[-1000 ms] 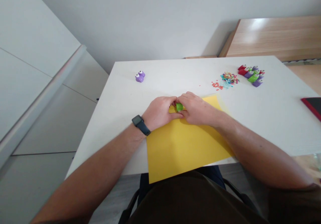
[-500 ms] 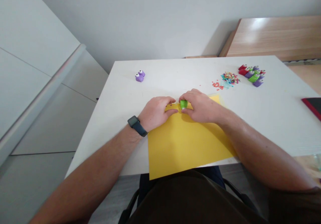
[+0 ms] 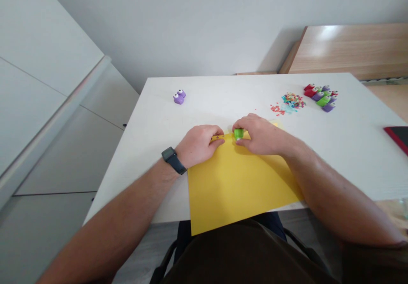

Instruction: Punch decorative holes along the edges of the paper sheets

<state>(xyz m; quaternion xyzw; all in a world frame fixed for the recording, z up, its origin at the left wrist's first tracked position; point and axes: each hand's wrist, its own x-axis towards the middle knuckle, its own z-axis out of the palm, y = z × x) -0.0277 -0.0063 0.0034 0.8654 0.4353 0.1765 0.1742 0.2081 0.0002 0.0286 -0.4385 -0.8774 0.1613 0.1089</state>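
Observation:
A sheet of yellow paper (image 3: 236, 186) lies in front of me, its near edge hanging past the table's edge. My left hand (image 3: 204, 144) is closed on the far edge of the sheet, thumb below and fingers above. Between its fingertips a strip of that edge shows several small punched holes. My right hand (image 3: 258, 133) grips a small green craft punch (image 3: 238, 134) between thumb and fingers, at the paper's far edge. Whether the sheet sits inside the punch's slot, I cannot tell.
Two purple craft punches (image 3: 179, 97) stand at the table's back left. At the back right are small heaps of coloured confetti (image 3: 293, 100) and a cluster of red, green and purple punches (image 3: 323, 99). A dark red-edged object (image 3: 398, 137) lies at the right edge.
My right hand has moved slightly right along the paper's edge with the green punch. My left fingers have closed on the edge, and the punched strip has tilted up into view.

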